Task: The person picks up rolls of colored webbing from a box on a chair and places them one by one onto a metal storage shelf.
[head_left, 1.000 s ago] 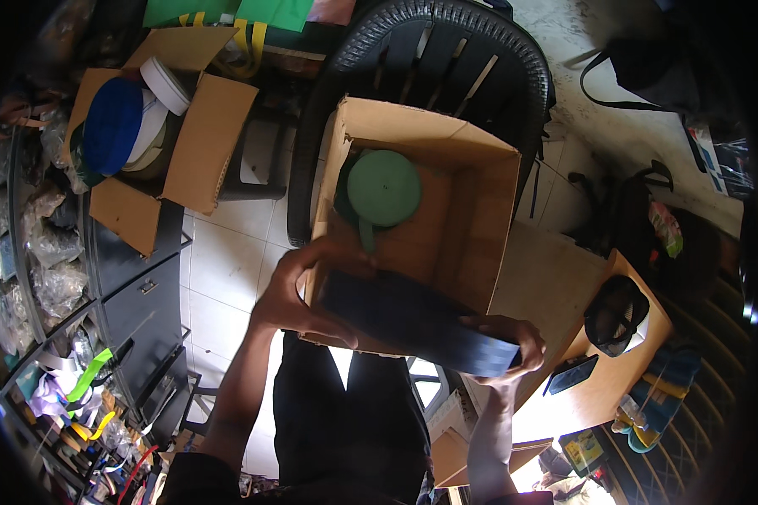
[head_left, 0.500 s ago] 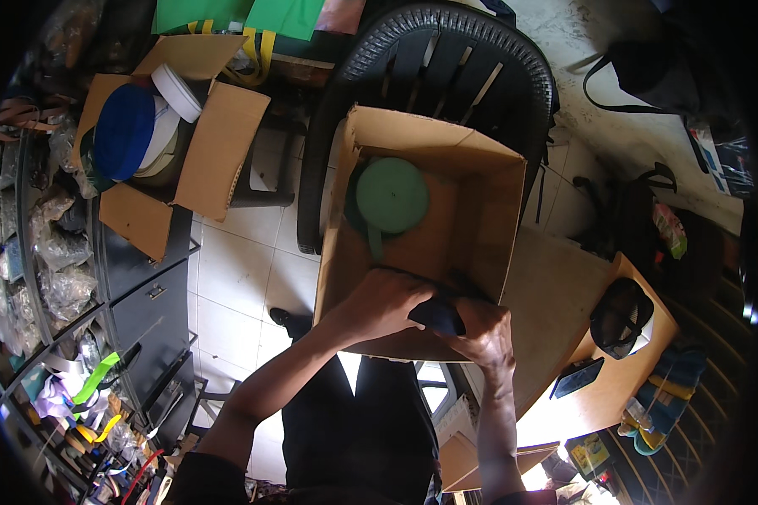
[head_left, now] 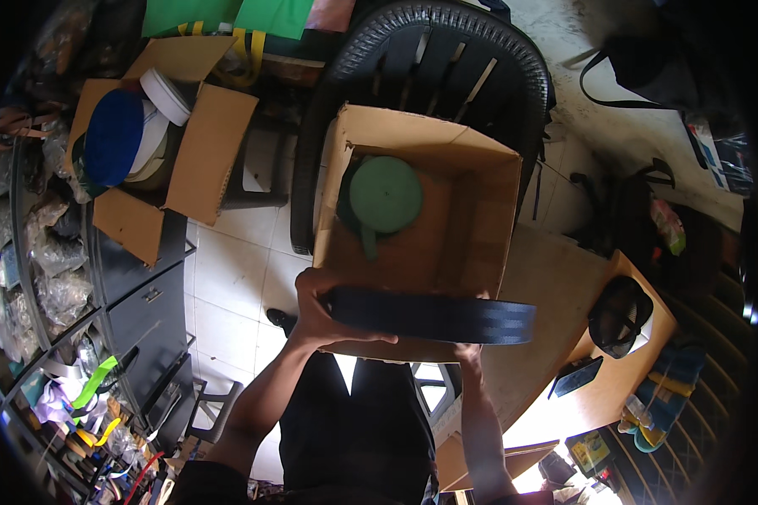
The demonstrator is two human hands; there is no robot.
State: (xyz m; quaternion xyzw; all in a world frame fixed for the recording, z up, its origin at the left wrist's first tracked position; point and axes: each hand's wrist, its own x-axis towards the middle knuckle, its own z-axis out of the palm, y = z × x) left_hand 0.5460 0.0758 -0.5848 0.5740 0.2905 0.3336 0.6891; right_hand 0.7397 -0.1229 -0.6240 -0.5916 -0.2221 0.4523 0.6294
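A wide roll of dark navy webbing point(head_left: 429, 318) is held edge-on above the near side of an open cardboard box point(head_left: 501, 194). My left hand point(head_left: 314, 313) is closed round the roll's left end, with a finger along its lower edge. My right hand point(head_left: 470, 350) grips it from below toward the right, and the roll hides most of those fingers. Inside the box, at the left, lies a roll of green webbing point(head_left: 386, 195) with its loose end hanging toward me. Something dark beside it is mostly covered.
The box rests on a black chair point(head_left: 421, 38). At left, another carton point(head_left: 206, 151) holds blue and white rolls. A black cabinet point(head_left: 147, 316) and shelves of plastic-wrapped goods stand along the left. On the right, a wooden table point(head_left: 640, 345) carries a black cap point(head_left: 619, 316) and a phone point(head_left: 578, 375).
The navy roll has come up out of the box's near end and now shows its full width. My left hand has moved left and my right hand lower, to opposite parts of the roll.
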